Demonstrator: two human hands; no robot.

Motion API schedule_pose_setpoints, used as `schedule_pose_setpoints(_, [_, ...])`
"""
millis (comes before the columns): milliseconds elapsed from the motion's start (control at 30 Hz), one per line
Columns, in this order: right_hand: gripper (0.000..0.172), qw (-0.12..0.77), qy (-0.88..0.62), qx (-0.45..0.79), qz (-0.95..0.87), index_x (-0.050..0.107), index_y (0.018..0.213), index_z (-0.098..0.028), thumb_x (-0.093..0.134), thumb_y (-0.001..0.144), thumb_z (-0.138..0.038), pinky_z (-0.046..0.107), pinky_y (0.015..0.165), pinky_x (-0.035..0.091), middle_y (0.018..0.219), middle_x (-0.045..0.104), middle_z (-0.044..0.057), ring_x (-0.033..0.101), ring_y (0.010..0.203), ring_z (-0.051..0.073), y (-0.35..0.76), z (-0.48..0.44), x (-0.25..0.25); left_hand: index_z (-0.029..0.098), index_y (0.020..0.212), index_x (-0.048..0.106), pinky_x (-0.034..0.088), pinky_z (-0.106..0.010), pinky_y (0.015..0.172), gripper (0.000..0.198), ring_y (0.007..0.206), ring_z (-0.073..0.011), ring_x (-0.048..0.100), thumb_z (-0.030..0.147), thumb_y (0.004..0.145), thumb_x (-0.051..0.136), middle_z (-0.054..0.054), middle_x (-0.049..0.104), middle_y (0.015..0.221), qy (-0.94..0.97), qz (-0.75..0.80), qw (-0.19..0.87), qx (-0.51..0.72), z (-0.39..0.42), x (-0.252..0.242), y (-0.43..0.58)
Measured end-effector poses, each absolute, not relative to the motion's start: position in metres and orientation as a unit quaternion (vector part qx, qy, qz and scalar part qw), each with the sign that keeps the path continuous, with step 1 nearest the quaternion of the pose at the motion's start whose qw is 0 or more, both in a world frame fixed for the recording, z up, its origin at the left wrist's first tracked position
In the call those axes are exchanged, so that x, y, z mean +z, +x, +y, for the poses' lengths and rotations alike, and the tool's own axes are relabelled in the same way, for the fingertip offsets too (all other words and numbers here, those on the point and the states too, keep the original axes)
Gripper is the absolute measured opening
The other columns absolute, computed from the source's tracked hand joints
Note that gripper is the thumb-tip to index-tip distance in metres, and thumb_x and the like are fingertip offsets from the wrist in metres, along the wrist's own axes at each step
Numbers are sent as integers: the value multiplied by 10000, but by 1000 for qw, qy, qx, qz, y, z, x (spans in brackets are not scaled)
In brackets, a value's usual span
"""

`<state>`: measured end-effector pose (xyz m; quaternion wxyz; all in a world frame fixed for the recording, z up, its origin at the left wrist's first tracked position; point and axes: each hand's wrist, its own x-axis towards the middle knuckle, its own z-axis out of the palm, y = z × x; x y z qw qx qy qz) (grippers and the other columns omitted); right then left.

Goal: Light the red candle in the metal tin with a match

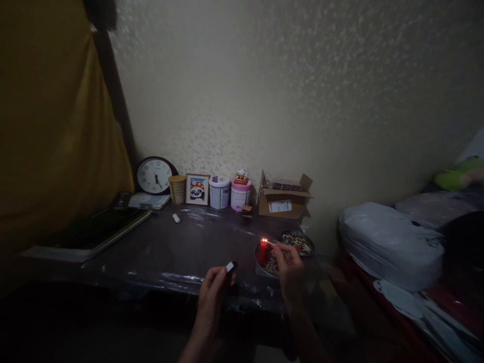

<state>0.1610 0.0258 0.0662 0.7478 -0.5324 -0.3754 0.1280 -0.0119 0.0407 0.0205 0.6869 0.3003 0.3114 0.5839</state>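
Observation:
A red candle [262, 252] stands upright in a round dish [258, 262], with a small bright flame at its top. My right hand [289, 262] pinches a thin matchstick [270, 243], its tip at the flame; whether the match itself burns I cannot tell. Lower and to the left, my left hand [214, 282] is closed around a small matchbox [230, 267] with a pale face and a dark end. A second dish [312, 248] full of matchsticks sits just behind my right hand.
Along the wall stand a clock [157, 175], a yellow cup [177, 189], a framed panda picture [197, 190], two cans [220, 194] and an opened cardboard box [280, 205]. A small white object [176, 218] lies on the dark table [170, 252]. White bags [389, 242] are at the right.

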Motion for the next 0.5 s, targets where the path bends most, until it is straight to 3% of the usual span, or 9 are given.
schedule_pose_setpoints(333, [195,758,-535,130,-349,618,682,-189,674,645,-373,306,583,508,624,675,14,626,576,174,163,23,72,166,712,630,441,-261,708,266,705,-150,594,401,619,717,6,635,684,300,314,687,582,38,24,-14])
schedule_pose_setpoints(500, [206,744,-520,122,-401,586,610,-219,594,747,-373,258,421,424,490,583,-21,516,416,132,180,4,91,168,704,630,438,-253,687,274,690,-148,592,415,619,711,4,640,673,299,315,684,586,38,25,-14])
